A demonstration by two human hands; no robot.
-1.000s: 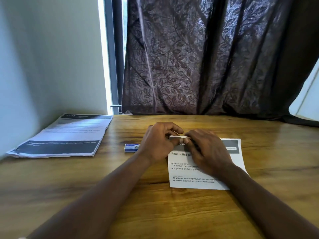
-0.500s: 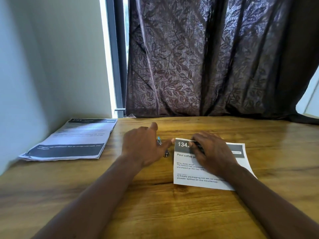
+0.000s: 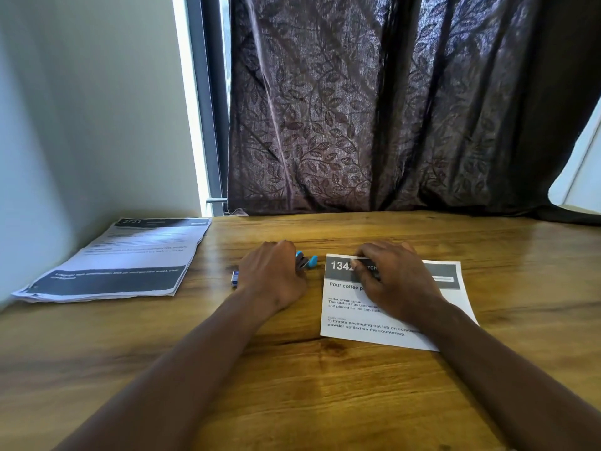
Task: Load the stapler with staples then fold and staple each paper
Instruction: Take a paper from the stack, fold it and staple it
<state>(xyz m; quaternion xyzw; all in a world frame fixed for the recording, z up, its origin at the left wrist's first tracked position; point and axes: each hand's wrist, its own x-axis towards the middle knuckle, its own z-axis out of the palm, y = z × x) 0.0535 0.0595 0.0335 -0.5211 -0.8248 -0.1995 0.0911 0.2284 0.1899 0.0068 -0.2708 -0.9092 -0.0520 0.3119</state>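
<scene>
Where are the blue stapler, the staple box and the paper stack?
blue stapler [image 3: 313, 261], head view, on its blue tip right of the left hand.
staple box [image 3: 234, 278], head view, on its visible end.
paper stack [image 3: 130, 255], head view, on the top sheet.

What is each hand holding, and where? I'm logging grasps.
Left hand covers the blue stapler; whether it grips it cannot be told. Right hand presses flat on the paper's top edge, holding nothing.
</scene>
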